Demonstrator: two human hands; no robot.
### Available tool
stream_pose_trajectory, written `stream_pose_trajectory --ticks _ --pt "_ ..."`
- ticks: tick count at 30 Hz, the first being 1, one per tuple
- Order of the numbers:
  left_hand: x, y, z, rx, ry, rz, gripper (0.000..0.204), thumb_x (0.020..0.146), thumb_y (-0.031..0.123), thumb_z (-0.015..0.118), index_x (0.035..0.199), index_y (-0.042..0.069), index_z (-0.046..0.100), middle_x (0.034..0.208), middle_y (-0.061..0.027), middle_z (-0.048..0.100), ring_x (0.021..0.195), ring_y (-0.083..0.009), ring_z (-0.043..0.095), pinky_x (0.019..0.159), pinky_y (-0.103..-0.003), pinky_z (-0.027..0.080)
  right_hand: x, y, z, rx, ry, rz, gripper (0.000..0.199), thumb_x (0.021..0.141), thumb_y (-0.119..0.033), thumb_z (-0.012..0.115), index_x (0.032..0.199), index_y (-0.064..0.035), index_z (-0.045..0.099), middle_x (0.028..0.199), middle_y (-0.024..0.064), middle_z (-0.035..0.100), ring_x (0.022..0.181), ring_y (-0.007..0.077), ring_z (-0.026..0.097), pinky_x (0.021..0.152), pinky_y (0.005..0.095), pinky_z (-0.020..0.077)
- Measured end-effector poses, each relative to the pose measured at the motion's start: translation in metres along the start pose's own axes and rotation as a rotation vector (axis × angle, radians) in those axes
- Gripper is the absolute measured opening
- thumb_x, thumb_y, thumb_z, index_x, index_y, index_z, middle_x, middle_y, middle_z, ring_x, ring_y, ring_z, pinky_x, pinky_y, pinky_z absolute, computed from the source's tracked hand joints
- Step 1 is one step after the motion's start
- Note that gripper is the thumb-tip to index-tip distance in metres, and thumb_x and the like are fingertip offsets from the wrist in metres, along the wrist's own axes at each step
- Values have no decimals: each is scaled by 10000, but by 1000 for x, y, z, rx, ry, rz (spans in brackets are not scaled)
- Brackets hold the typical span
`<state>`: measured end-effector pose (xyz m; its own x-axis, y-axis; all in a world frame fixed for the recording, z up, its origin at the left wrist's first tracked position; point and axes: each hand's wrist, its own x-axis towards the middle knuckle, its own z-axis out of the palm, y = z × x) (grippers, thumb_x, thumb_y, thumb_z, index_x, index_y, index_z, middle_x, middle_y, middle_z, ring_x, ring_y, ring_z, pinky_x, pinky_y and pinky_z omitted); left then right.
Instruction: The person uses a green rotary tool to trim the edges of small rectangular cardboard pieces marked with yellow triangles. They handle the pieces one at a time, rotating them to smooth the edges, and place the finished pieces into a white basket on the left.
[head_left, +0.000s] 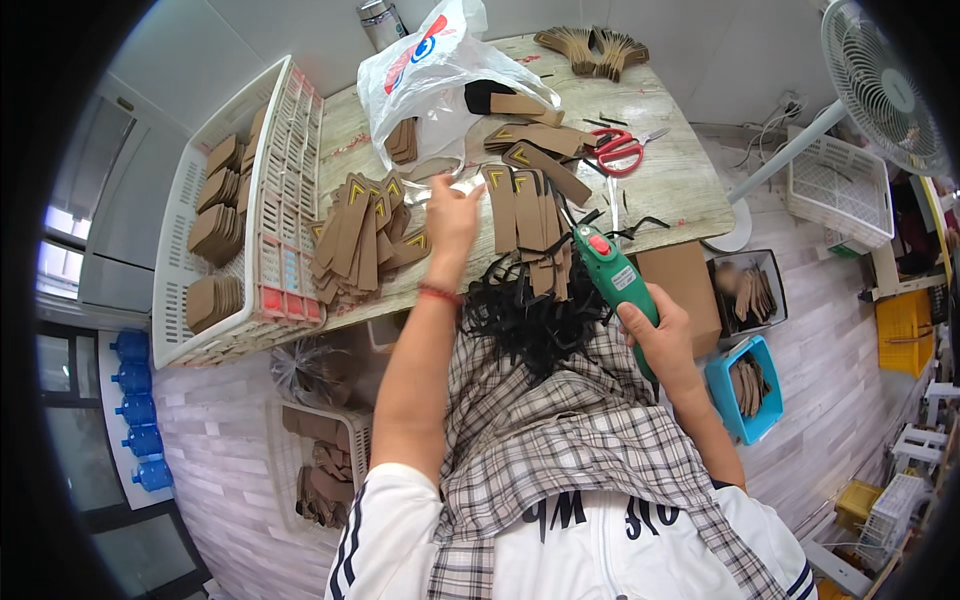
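Strips [352, 215], flat and brown with yellow chevrons, overlap on the counter [680, 190]; beside them the left hand [453, 215] is loosely spread (whether it holds anything, I cannot tell); the right hand [662, 330] wraps a green, red-buttoned tool [612, 272].

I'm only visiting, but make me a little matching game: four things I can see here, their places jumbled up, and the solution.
Things
1. Green tool
2. Red-handled scissors
3. Heap of black strips
4. Blue bin

Places
A. Lying on the table
B. At the person's right, holding brown pieces
C. Gripped in the right hand
D. On the checked apron

Pairs: 1-C, 2-A, 3-D, 4-B
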<state>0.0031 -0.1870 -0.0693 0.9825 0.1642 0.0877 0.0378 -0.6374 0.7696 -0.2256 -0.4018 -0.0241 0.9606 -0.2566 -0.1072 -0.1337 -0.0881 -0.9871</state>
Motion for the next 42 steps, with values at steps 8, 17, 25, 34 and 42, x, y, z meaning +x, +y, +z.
stream_pose_trajectory --ticks 8,17,25,34,42 --pt "21 12 66 280 -21 -124 712 635 285 809 1169 -39 467 1152 -187 591 1110 -356 533 947 -476 372 -1 5 0 -26 -2 23 370 852 -275 698 1072 10 609 693 -8 573 554 43 494 504 207 417" --pt "10 -23 41 -754 24 -15 149 920 144 554 922 -3 578 936 -74 592 824 -159 549 780 -295 442 6 2 12 -25 -17 -19 359 855 -265 694 1068 11 607 668 -8 554 556 44 482 497 220 400" --pt "-66 47 -4 -1317 -85 -71 44 899 103 623 900 60 614 834 -1 657 700 -69 592 632 -215 479 6 -7 19 -60 6 -50 358 853 -280 698 1045 10 615 654 -9 549 556 45 477 495 221 389" --pt "-88 61 9 -1410 -125 -185 58 877 99 648 869 51 618 784 -10 661 621 -62 585 534 -202 462 2 -6 13 -23 -4 -30 366 863 -292 689 1062 5 612 684 -14 567 557 41 487 498 210 404" --pt "-96 59 13 -1381 -205 -207 60 878 88 645 839 53 618 780 -17 662 624 -73 589 558 -205 467 0 -8 10 -1 2 -35 350 867 -290 685 1042 5 610 693 -13 570 550 38 484 494 202 405"
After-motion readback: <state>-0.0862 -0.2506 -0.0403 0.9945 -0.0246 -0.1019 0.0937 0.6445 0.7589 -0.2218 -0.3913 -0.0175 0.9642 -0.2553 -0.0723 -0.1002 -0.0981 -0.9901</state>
